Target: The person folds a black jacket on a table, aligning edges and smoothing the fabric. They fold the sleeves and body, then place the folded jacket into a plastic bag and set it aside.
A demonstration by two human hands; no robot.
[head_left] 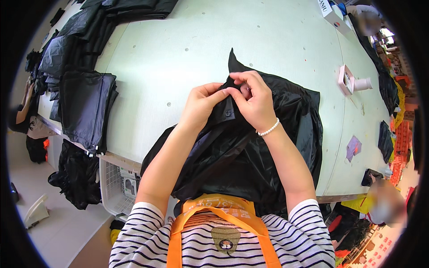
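Both hands meet near the centre of the frame over a glossy black garment (pixel 250 165). The left hand (pixel 199 103) pinches its edge between thumb and bent fingers; the right hand (pixel 255 99), thumb tip beside the left thumb, grips the same edge, its fingers curled. A pale beaded bracelet (pixel 269 128) encircles the right wrist. Just below the thumbs, a dark round fastener (pixel 228 113) shows on the cloth; above the hands, a pointed corner rises. The garment spreads across the lower centre of the pale table (pixel 178 58), reaching the wearer's orange apron (pixel 219 203). At left, a stack of folded black pieces (pixel 85 105) lies at the table edge, above a white basket (pixel 112 192). At right lie a pale pink holder (pixel 346 80) and a purplish scrap (pixel 353 148); a white box (pixel 336 20) occupies the upper right.
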